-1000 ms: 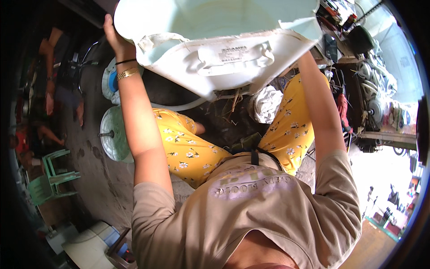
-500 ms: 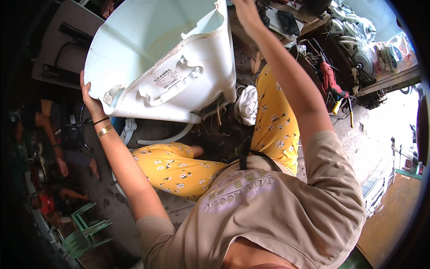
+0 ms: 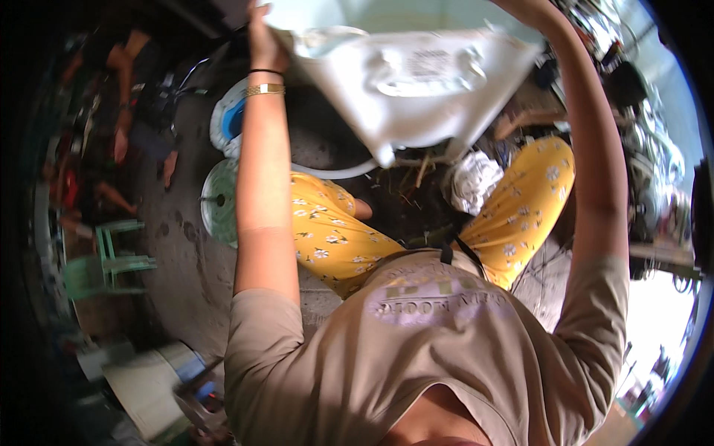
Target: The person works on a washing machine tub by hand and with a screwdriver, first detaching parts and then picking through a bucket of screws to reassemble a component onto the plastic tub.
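Note:
A large white plastic appliance housing [image 3: 416, 104], hollow, with a pale blue-green inside and a moulded handle bracket and label on its side, is tilted in front of me, slightly blurred. My left hand [image 3: 266, 37] grips its left rim; a gold watch and a dark band circle that wrist. At the top edge of the picture my right hand [image 3: 529, 10] is against the far right rim, its fingertips partly cut off. Below the housing a white hose [image 3: 338, 173] curves over the floor. A crumpled white cloth [image 3: 474, 182] lies beside my right knee.
Left of my forearm are a round greenish disc [image 3: 220, 201] and a white ring-shaped part with a blue inside [image 3: 230, 115]. Green plastic chairs [image 3: 111, 260] and other people sit farther left. Cluttered parts [image 3: 654, 163] line the right side. Straw-like bits [image 3: 422, 169] litter the floor.
The housing has swung and shifted right, so its labelled side faces me more squarely. Both hands moved with it, the left upward and right. My view has turned too.

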A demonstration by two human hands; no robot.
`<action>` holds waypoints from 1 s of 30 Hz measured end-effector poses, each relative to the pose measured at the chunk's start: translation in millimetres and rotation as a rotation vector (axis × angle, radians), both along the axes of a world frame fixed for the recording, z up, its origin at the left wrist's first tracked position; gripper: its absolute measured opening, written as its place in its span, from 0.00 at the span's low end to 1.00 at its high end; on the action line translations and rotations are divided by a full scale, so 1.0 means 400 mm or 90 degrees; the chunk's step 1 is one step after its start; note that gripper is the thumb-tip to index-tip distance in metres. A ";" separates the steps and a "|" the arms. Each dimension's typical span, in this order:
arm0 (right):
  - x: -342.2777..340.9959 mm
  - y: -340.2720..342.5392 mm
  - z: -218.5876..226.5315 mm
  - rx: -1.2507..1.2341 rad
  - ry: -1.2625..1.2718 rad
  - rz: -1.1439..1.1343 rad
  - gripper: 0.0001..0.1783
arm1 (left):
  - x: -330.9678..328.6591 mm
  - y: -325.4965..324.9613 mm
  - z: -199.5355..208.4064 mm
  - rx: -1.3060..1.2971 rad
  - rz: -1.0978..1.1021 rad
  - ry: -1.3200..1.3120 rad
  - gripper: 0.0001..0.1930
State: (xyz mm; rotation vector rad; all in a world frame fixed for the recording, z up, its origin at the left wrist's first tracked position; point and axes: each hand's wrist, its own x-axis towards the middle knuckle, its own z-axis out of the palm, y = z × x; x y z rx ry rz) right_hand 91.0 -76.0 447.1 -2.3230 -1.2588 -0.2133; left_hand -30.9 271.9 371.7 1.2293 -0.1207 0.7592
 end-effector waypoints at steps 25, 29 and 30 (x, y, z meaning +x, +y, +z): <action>0.222 -0.103 -0.106 0.149 0.120 -0.297 0.50 | 0.056 -0.021 0.094 0.654 0.469 -0.037 0.26; 0.388 -0.080 -0.071 0.091 0.057 -0.256 0.49 | 0.140 0.079 0.125 0.780 0.331 0.088 0.27; 0.415 -0.109 -0.065 0.068 0.037 -0.202 0.48 | 0.158 0.096 0.144 0.792 0.334 0.092 0.28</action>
